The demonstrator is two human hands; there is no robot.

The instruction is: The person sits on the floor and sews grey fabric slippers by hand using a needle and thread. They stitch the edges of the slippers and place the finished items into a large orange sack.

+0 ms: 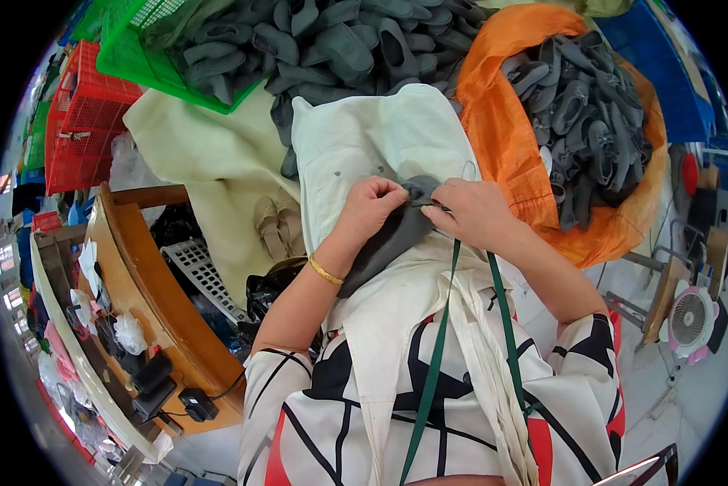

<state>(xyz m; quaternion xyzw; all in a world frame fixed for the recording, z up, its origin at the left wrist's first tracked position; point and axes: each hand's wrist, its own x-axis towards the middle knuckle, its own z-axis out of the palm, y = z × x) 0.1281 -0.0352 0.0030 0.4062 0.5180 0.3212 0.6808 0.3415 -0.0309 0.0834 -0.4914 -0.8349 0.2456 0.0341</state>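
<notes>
A dark grey shoe [390,243] lies across my lap, its upper end against a white padded cloth [380,134]. My left hand [373,206] is closed, thumb and fingers pinching the shoe's edge near a small gathered dark piece [419,190]. From the other side my right hand [472,212] pinches at the same spot, its fingertips on a thin dark strip there. A fine thread-like loop [468,168] rises above the right hand's knuckles. What sits between the fingertips is too small to make out fully.
Many grey shoes [343,53] are heaped ahead, beside a green crate [169,69]. An orange sack [493,105] of similar shoes stands at right. Left are a red crate [84,121], beige shoes [276,227] and a wooden desk [149,300]. A small fan [692,320] stands far right.
</notes>
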